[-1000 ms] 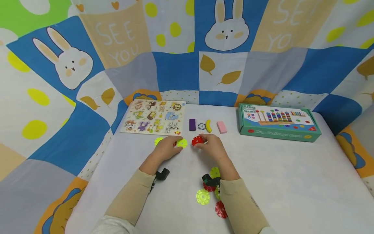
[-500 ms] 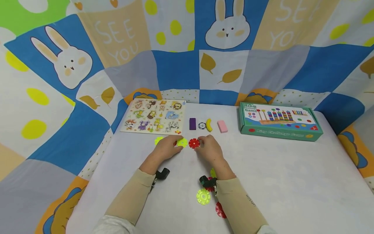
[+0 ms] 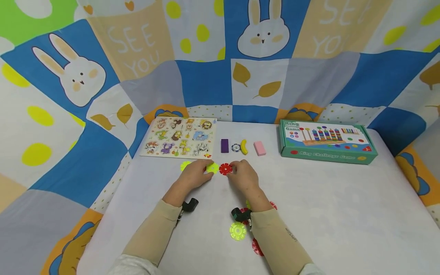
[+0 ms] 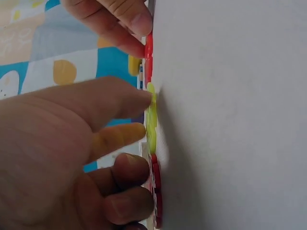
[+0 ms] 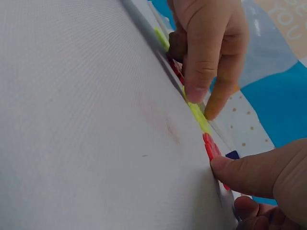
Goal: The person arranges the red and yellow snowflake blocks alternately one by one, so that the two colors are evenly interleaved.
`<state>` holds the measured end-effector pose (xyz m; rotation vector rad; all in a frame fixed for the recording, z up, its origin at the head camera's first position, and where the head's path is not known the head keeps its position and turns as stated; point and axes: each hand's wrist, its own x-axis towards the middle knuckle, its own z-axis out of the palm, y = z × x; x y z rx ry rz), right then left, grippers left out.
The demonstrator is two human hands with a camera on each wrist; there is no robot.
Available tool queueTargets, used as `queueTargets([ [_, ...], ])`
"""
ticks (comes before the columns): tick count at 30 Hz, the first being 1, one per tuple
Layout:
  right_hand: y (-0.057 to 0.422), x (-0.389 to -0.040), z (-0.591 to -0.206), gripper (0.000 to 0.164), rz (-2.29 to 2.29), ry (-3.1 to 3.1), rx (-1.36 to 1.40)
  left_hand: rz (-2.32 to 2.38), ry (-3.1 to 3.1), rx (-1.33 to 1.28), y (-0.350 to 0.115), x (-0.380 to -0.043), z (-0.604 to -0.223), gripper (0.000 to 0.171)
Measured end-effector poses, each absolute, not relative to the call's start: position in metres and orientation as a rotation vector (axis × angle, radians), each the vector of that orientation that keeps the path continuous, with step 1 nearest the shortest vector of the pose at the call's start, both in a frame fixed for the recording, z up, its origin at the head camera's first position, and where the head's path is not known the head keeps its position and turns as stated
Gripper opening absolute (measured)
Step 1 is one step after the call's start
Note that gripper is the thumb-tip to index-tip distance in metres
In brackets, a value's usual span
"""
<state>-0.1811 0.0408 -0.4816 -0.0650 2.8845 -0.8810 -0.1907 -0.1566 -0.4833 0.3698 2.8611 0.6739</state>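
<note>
Head view: red disc (image 3: 224, 169), right edge between fingers (image 3: 235, 164) of right hand (image 3: 245, 178)

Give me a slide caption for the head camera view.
Left hand holds a yellow disc, right hand a red disc, on a white tabletop.

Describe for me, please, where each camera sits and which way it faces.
Head: on the person's head, facing forward and down over the table; both sleeved arms, the left hand and the right hand show.
Left wrist: on that wrist, facing its hand's yellow-green disc, table at image right; both hands show.
Right wrist: on that wrist, facing its hand's red disc, table at image left; both hands show.
Shared: both wrist views show these two discs.
</note>
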Motion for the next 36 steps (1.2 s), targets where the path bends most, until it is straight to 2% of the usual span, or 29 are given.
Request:
queueTargets([
  [9,0.044,-0.183,-0.484,0.037,-0.888,2.891,-0.047,0.634,2.805,0.386,-0.130,-0.199,-0.466,0.051],
  [14,0.049,-0.181,-0.484,0.030,-0.946,2.856,-0.073,0.605,2.739,0.403,-0.113,-0.201,-0.468,0.054],
  [24,0.077,-0.181,-0.451,0.033,-1.140,2.715,-0.082,0.648,2.724,0.454,-0.103,-0.207,-0.478,0.051],
  [30,0.081,-0.165,-0.436,0.034,-1.092,2.681,-0.224,0.661,2.719,0.385,-0.116,-0.203,-0.479,0.051],
  [36,0.105,-0.141,-0.432,0.034,-0.991,2.657,-0.236,0.679,2.704,0.363,-0.114,-0.201,-0.479,0.052],
])
